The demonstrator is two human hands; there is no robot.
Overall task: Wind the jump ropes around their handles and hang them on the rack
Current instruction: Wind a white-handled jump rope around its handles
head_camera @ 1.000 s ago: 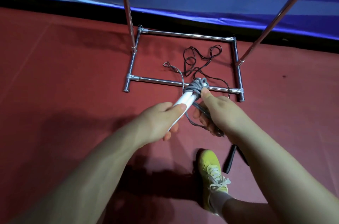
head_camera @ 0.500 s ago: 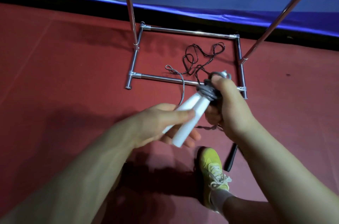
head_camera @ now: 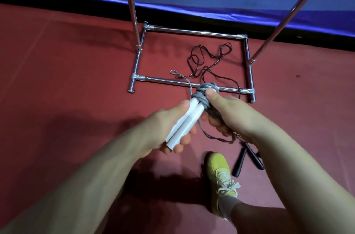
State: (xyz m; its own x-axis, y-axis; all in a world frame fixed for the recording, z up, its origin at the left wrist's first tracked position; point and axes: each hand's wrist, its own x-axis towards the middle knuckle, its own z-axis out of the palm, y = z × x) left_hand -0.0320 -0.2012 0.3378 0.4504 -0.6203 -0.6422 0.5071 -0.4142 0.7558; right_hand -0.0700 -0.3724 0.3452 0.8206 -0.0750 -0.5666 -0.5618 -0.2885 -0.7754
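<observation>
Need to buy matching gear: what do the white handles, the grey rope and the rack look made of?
White handles: smooth matte plastic, probably; even colour, no grain. Grey rope: apparently braided cord, soft and dull, bending tightly. Rack: chromed or polished metal tubing, with bright mirror-like highlights.

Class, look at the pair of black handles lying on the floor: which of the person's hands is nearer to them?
Right. The right hand is just above the black handles, gripping the grey rope; the left hand holds the white handles farther away.
</observation>
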